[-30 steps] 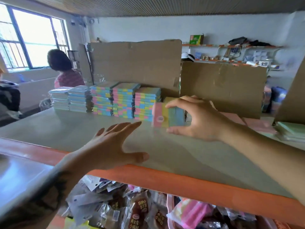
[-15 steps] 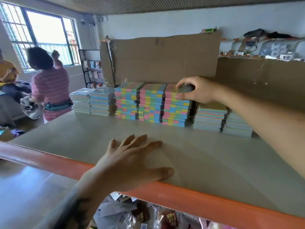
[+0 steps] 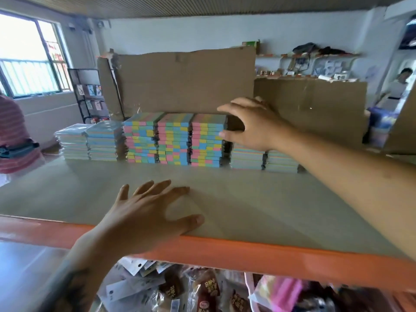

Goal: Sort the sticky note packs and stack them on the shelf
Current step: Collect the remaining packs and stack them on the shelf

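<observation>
The right hand (image 3: 252,124) is at the top right corner of the third multicoloured stack of sticky note packs (image 3: 208,140), the one striped in pink, yellow, green and blue. Its fingers reach over the top pack and its thumb touches the right side of the stack; the fingers are spread and only lightly bent, so I judge the hand as open and not gripping. The left hand (image 3: 146,212) lies flat with spread fingers on the pale grey shelf board (image 3: 270,210), near the orange metal front edge (image 3: 247,251).

The packs stand in a row at the far side of the shelf, in front of a brown cardboard sheet (image 3: 186,84). Two more multicoloured stacks (image 3: 157,138) stand just left of the third one, touching each other. Further left are two pale blue wrapped stacks (image 3: 90,141), and to the right two lower pastel stacks (image 3: 263,159).

What could go wrong: the third stack is tall and narrow, and its packs look smooth in their wrapping. If the right hand pulls back with a finger catching the top pack, that pack may slide off, or the upper part may lean and fall onto the lower stacks at the right.

The right hand hides the right upper corner of the stack, so I cannot tell if the top pack sits straight. The lower shelf shows only blurred plastic packets (image 3: 171,287), cut off by the frame. A person in a striped pink top (image 3: 13,131) is cut off at the left.
</observation>
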Motion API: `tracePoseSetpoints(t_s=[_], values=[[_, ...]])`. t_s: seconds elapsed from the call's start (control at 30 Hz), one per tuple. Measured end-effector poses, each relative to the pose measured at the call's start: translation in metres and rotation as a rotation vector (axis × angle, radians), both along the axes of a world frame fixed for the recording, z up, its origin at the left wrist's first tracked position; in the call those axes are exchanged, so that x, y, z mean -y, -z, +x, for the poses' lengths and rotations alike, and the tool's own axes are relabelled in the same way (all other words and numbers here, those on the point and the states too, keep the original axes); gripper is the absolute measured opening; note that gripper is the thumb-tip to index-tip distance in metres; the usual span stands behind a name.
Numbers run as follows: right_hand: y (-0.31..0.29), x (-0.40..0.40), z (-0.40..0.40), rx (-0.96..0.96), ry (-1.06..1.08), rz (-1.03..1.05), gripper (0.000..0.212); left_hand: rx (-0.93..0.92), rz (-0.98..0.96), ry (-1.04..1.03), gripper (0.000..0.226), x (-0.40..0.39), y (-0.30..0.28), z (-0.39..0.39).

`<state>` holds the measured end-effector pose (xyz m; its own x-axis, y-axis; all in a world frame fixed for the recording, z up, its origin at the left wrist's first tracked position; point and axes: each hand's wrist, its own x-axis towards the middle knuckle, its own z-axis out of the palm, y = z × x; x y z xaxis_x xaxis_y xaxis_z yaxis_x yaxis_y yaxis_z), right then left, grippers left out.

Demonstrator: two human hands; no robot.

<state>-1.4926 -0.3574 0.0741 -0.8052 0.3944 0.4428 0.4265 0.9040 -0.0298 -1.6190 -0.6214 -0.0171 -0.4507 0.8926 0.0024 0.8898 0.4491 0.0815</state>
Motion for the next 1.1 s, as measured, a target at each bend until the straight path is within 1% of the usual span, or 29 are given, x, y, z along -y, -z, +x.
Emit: tracePoseSetpoints(t_s=[0.1, 0.2, 0.3, 0.43, 0.67, 0.73, 0.8, 0.9, 1.0, 1.1], values=[[0.013, 0.015, 0.049, 0.067, 0.019, 0.046, 0.068, -0.043, 0.080, -0.025, 0.100, -0.005, -0.004, 0.022], [0.032, 0.015, 0.108, 0.129, 0.046, 0.038, 0.072, -0.068, 0.116, -0.012, 0.100, -0.015, -0.007, 0.066], [0.050, 0.014, 0.176, 0.198, 0.077, 0.043, 0.085, -0.062, 0.122, 0.029, 0.098, -0.032, -0.007, 0.120], [0.062, 0.008, 0.273, 0.192, 0.091, 0.025, 0.075, -0.041, 0.177, 0.080, 0.096, -0.061, -0.009, 0.203], [0.072, -0.020, 0.453, 0.219, 0.232, -0.058, 0.082, 0.000, 0.223, 0.250, 0.099, -0.129, -0.004, 0.360], [0.075, -0.028, 0.501, 0.218, 0.290, -0.074, 0.080, 0.029, 0.227, 0.309, 0.104, -0.149, -0.003, 0.403], [0.077, -0.037, 0.543, 0.216, 0.353, -0.111, 0.078, 0.059, 0.212, 0.364, 0.103, -0.168, -0.004, 0.443], [0.081, -0.046, 0.602, 0.185, 0.431, -0.136, 0.075, 0.078, 0.173, 0.446, 0.090, -0.200, -0.010, 0.495], [0.086, -0.056, 0.654, 0.096, 0.495, -0.179, 0.078, 0.101, 0.144, 0.509, 0.078, -0.233, -0.016, 0.540], [0.094, -0.069, 0.696, 0.017, 0.576, -0.202, 0.082, 0.096, 0.099, 0.581, 0.073, -0.271, -0.020, 0.576]])
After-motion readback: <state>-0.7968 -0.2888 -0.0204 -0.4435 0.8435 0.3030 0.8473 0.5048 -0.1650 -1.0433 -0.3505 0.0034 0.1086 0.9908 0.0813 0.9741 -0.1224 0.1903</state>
